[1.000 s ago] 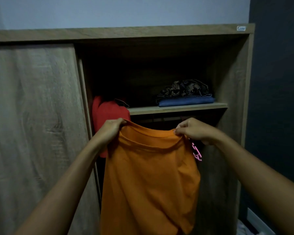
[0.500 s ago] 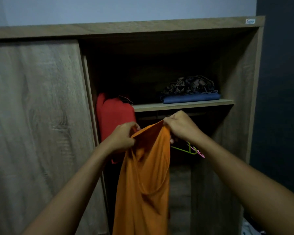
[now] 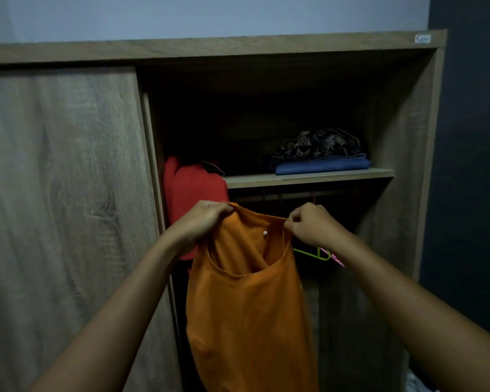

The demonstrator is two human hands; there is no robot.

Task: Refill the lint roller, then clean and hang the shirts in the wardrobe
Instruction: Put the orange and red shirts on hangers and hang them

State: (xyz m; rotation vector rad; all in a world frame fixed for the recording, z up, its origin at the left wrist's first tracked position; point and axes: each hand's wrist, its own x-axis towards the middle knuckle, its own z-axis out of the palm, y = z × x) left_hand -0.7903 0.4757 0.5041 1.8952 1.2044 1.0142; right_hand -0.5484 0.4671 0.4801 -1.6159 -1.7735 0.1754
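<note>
Head view, dim light. Far left: sliding door (image 3: 63,193) of the wardrobe (image 3: 210,48), flat panel, grey-brown wood-grain laminate, matte, covering the left half. The right half stands open, its interior dark.

Just inside the opening, against the door edge: red garment (image 3: 193,193), soft knit-looking cloth with a rounded top, hanging down behind the left hand.

Left hand (image 3: 201,222): fingers curled tight over the left side of the neckline of the orange shirt (image 3: 249,321), bunching the cloth in a fist. The shirt is held up in front of the open compartment, below shelf level. Smooth thin fabric, wide scooped neck opening pulled into a sagging oval, body hanging in loose vertical folds out of frame at the bottom. Small pale dot (image 3: 265,233) inside the neck; cannot tell what it is.

Right hand (image 3: 309,227): thumb and fingertips pinching the right side of the neckline, remaining fingers curled in.

Behind and above the hands: hanging rail (image 3: 280,196), faint in shadow under the shelf. Below the right wrist: green hanger (image 3: 311,253), thin wire-like arm with an upturned end, and beside it a pink hanger (image 3: 335,257), only its end showing.

Shelf (image 3: 309,178): flat laminate board, same grain. On it, right of centre: blue folded cloth (image 3: 320,165), and stacked on that a dark patterned cloth (image 3: 320,144), crumpled, with a geometric print.

Top right corner of the frame: small white sticker (image 3: 422,38). Far right: dark wall (image 3: 473,165).
</note>
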